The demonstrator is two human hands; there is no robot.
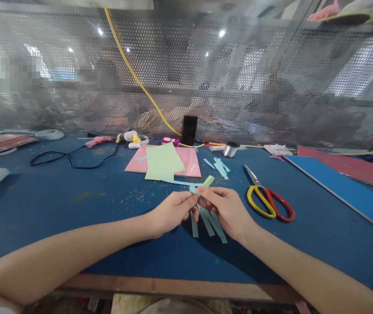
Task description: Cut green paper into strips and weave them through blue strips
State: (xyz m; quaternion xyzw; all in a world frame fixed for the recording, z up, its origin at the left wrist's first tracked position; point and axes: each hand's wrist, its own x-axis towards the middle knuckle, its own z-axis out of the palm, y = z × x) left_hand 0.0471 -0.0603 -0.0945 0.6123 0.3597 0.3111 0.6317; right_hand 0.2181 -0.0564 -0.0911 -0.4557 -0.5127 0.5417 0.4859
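Between my two hands is a short light-green paper strip (208,181), its far end sticking up past the fingertips. My left hand (175,209) pinches its lower end with thumb and fingers. On the other side, my right hand (228,210) grips the same strip, thumb on top and fingers curled beneath. Several pale-blue paper strips (210,223) lie on the table under and in front of the hands, partly hidden by them. A longer blue strip (181,182) runs out to the left, near the light-green paper sheets (162,163) on a pink pack (191,161).
Scissors (261,196) with yellow and red handles lie to the right. Behind are more blue paper pieces (221,168), a wire spool (230,149) and a phone (189,129) against the perforated metal screen (173,65). A pink glue gun (99,141) with black cord lies left; a blue board (343,187) right.
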